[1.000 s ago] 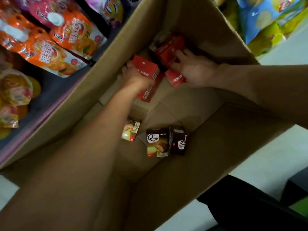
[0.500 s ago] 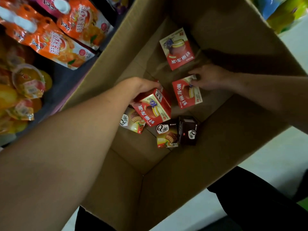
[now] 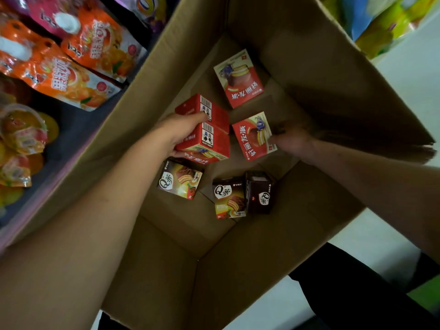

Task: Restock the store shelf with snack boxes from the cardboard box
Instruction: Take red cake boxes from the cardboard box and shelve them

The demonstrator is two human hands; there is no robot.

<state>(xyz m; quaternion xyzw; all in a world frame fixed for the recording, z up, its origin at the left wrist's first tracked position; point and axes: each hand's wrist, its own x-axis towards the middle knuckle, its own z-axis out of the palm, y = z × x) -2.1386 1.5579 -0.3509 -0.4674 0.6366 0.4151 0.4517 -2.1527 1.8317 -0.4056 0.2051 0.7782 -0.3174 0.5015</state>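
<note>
Snack boxes lie mid-frame in the cardboard box (image 3: pixel 309 79). Left hand (image 3: pixel 181 132) now grips two stacked red boxes (image 3: pixel 204 129), up from one; right hand (image 3: pixel 292 141) pinches a third (image 3: pixel 252 136). Shelving follows.

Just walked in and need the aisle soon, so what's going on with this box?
A person is reaching into the open cardboard box beside the snack shelf. The left hand grips two stacked red snack boxes; the right hand pinches another red snack box. One more red box and three brown boxes lie on the bottom. Nothing has reached the shelf yet.
</note>
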